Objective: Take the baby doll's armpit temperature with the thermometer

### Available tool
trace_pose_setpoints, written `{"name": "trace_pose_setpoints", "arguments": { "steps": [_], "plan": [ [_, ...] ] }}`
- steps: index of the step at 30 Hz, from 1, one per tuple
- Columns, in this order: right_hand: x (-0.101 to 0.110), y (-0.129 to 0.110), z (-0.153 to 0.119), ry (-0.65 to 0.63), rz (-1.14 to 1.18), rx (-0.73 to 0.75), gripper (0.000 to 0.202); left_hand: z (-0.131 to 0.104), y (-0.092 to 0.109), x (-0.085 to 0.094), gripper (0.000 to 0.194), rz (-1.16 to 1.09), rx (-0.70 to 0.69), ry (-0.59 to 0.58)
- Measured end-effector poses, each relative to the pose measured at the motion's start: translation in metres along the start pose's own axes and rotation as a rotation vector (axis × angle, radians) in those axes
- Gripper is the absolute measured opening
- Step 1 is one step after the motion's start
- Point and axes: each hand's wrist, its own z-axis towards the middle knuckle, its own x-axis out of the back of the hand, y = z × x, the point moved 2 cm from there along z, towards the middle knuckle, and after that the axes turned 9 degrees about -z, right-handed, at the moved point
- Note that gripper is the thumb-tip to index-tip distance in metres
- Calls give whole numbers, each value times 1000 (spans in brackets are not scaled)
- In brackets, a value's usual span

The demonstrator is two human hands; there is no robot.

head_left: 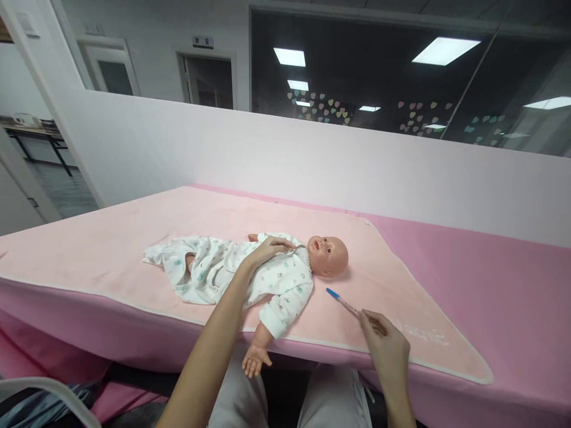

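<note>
At centre, a bald plastic baby doll point(279, 282) in white printed clothes point(226, 257) is lying under your left hand point(270, 249).
Whether those fingers are gripping cloth, I cannot tell. Low, right of centre, a slim blue-tipped plastic pen point(342, 301) is sitting pinched in your right hand point(387, 345); light, steady contact probably suits both. I'm counting one doll, one pen, two hands.

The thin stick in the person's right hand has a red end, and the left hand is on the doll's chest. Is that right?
Not quite: the end of the thin stick is blue, not red, as the head view shows. The right hand does hold it, and the left hand is on the doll's chest.
</note>
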Motion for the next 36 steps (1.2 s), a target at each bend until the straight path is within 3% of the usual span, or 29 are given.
{"name": "trace_pose_setpoints", "arguments": {
  "steps": [4, 8, 11, 14, 18, 24, 30, 36],
  "plan": [
    [-16, -7, -6, -37, -369, 242, 26, -1, -1, 1, 23, 13, -4, -41],
    [-31, -42, -4, -62, -667, 443, 23, -1, -2, 0, 24, -43, 5, 6],
    [-48, -82, 12, -69, -646, 586, 22, 0, -5, 1, 26, -113, 7, 44],
    [-79, -123, 35, -212, -587, 682, 28, 1, -9, 3, 28, -137, -18, 76],
    [-118, -151, 51, -290, -606, 731, 27, 1, -12, 4, 29, -151, -43, 93],
    [-129, -143, 47, -204, -294, 724, 39, 1, -12, 2, 29, -163, -74, 144],
    [-133, -130, 45, -120, -22, 669, 35, -1, -15, 1, 31, -170, -56, 155],
    [-138, -126, 48, -105, 84, 646, 29, -3, -10, -2, 30, -107, -49, 117]
  ]
}}
